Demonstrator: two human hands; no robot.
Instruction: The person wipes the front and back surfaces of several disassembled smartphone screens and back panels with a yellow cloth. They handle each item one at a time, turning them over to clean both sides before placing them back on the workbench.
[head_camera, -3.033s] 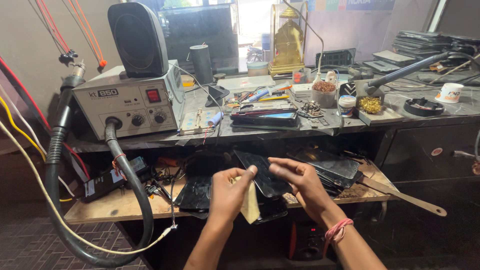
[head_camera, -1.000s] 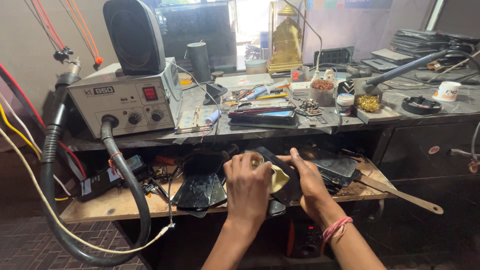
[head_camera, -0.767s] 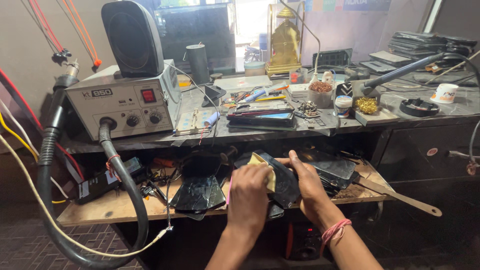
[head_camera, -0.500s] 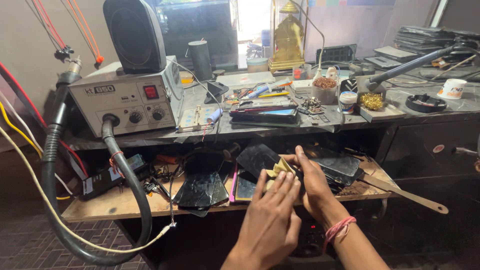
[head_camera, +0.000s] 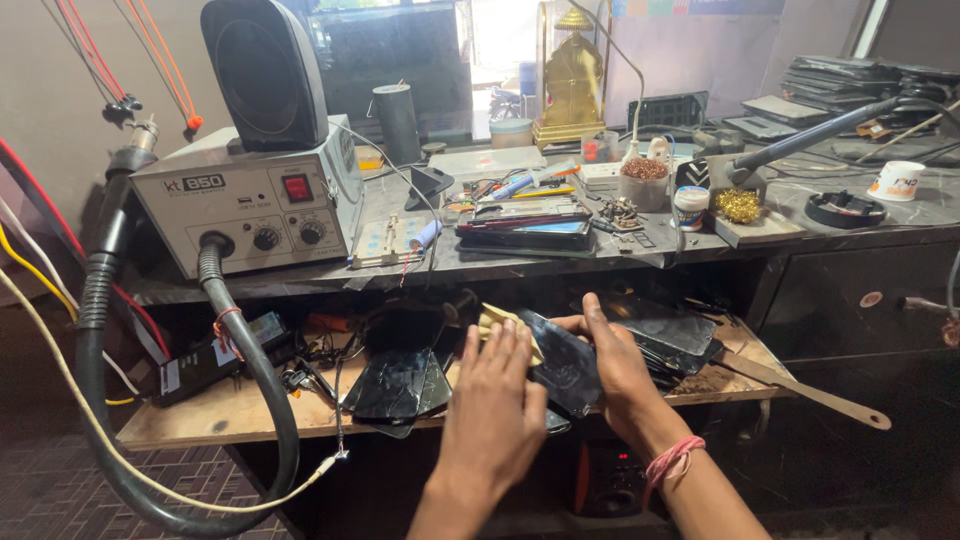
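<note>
The right hand grips a dark phone screen by its edge, while the left hand presses a yellow cloth against it.

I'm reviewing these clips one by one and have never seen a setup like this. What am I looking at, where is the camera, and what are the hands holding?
The camera sits on the person's head and looks down at their own two bare hands; there is no robot. The right hand holds a dark flat glass panel, apparently a phone screen. The left hand presses a yellowish cloth against it. Under them a wooden shelf carries more dark panels. On the bench above stand a grey hot-air station with a thick black hose, a black speaker and small tools and jars.
</note>
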